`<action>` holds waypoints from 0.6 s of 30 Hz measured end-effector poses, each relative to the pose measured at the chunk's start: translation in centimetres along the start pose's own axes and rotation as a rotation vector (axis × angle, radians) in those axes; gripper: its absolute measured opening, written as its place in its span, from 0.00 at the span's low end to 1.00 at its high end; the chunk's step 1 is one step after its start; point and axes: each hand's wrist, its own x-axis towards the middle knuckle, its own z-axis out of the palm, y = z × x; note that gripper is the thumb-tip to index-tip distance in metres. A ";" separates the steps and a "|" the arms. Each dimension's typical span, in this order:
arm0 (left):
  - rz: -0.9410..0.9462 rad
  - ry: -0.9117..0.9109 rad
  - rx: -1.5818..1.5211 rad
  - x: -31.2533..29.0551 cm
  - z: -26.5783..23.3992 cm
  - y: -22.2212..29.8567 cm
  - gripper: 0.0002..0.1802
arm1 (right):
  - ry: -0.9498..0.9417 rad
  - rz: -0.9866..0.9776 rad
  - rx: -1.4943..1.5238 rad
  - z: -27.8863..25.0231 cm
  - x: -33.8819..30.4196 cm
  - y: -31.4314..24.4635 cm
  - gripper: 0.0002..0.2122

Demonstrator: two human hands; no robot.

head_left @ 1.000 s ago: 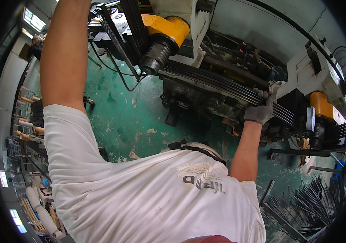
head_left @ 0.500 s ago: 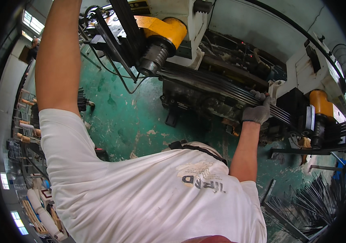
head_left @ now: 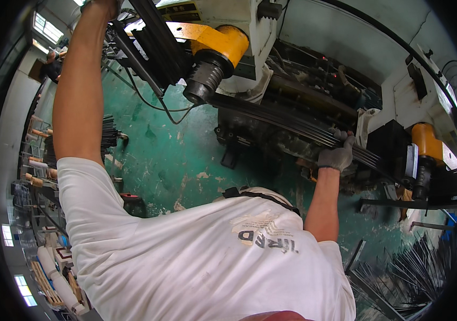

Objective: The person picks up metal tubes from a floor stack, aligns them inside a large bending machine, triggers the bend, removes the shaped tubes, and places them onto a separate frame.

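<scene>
My right hand, in a grey work glove, is closed around a bundle of long dark metal bars. The bundle runs slantwise along the front of a machine, between its two yellow-capped heads. Stretched far to the upper left, my left arm ends at the picture's top edge. Only part of my left hand shows there, and its fingers are cut off. Beside that forearm, more dark long bars lie next to the left yellow head.
The right yellow head stands past my right hand. A dark cable hangs below the left head. Many thin rods lie in a rack at the lower right. At the far left are shelves with rolls and another person.
My left arm has drawn back a little, bringing part of the hand into view. My right hand has shifted slightly left along with the bars, still gripping them.
</scene>
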 end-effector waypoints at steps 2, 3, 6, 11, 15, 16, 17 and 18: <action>0.018 0.028 -0.049 -0.5 -0.1 -0.6 0.14 | 0.006 0.000 -0.005 -0.1 0.0 0.0 0.12; 0.035 0.034 -0.071 -0.8 0.0 -0.9 0.14 | 0.009 -0.001 -0.012 -0.4 0.2 0.0 0.11; 0.050 0.048 -0.099 -1.4 0.2 -1.3 0.14 | 0.013 0.004 -0.037 -0.5 0.2 0.0 0.11; 0.024 0.078 -0.134 -1.6 0.0 -1.2 0.14 | 0.023 0.012 -0.060 -0.5 0.2 0.0 0.11; 0.039 0.076 -0.135 -2.0 0.2 -1.4 0.13 | -0.017 0.029 -0.027 -1.0 0.6 -0.1 0.12; 0.048 0.075 -0.151 -1.9 0.1 -1.6 0.13 | -0.039 0.036 -0.021 -1.0 0.6 -0.1 0.12; 0.057 0.074 -0.167 -1.9 0.0 -1.8 0.12 | -0.013 0.028 -0.035 -1.2 0.3 0.1 0.12; 0.034 0.073 -0.127 -1.8 0.0 -1.7 0.12 | 0.003 0.010 -0.048 -0.7 -0.1 0.1 0.12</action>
